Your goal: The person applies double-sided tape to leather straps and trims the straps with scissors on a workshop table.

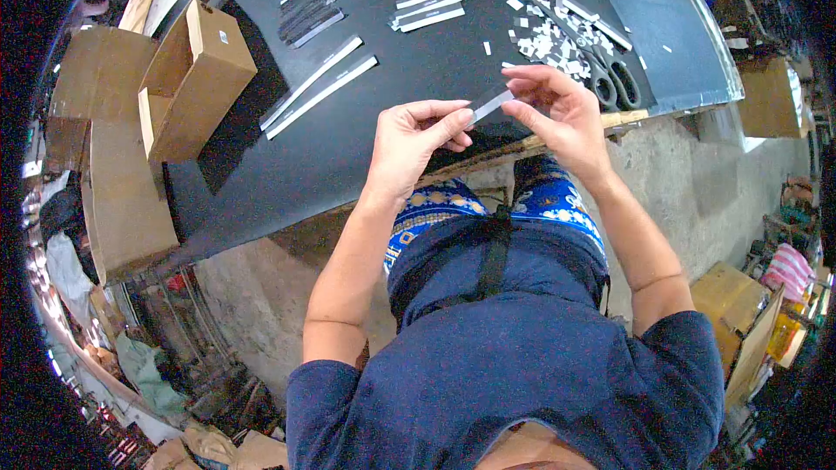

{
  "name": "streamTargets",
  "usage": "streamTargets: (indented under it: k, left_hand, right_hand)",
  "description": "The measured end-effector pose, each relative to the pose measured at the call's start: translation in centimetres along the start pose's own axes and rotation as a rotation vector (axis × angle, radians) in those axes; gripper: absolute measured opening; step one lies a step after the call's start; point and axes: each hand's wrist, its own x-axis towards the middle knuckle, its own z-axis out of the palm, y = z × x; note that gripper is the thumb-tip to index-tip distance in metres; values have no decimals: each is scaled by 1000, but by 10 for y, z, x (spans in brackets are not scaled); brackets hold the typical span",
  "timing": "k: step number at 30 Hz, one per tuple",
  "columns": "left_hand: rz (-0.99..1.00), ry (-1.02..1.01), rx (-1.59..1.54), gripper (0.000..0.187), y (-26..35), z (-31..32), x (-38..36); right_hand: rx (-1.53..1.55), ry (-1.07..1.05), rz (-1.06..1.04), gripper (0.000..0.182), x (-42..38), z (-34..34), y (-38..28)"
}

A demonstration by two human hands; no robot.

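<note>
- Here, our left hand [422, 132] pinches the left end of a short strip [492, 106], dark along one edge and pale along the other, its thumb and fingers closed on it.
- Our right hand [564, 117] is at the strip's other end, thumb below and fingers curled above with a small gap between; we cannot tell whether they grip it.
- We have this strip between our hands at the near edge of the dark surface [287, 187], tilted up towards the right.
- Just beyond our right hand we see the scissors [616, 87], black handles towards us, touching a loose heap of small white pieces [550, 42].
- A long strip [570, 9] lies slantwise along that heap.
- Farther left we have three shorter strips [431, 9] near a dark bundle [311, 13], and two long strips [324, 97] side by side.
- An open cardboard box [213, 78] stands at our left.
</note>
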Motion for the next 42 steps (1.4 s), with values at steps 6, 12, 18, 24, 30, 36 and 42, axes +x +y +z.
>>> streamTargets:
  k: [6, 12, 18, 24, 30, 36, 42]
  left_hand:
    - [-37, 38, -114, 22, -4, 1, 1]
    - [-54, 11, -160, 25, -4, 5, -1]
    - [-41, -4, -202, 25, -5, 8, 0]
    - [-48, -11, -196, 26, -5, 8, 1]
    - [-65, -9, -196, 26, -3, 8, 1]
    - [-74, -10, -195, 26, -2, 7, 2]
    - [-67, -11, -208, 26, -2, 7, 2]
  right_hand:
    - [-127, 81, -153, 20, -12, 12, 9]
    - [8, 156, -4, 17, -12, 19, 8]
    - [-83, 193, -55, 15, -10, 17, 9]
    - [-152, 207, -118, 16, -11, 16, 8]
    - [-172, 193, -146, 16, -10, 14, 11]
    - [-177, 203, -162, 16, -10, 15, 11]
    - [-171, 212, -152, 15, -10, 16, 10]
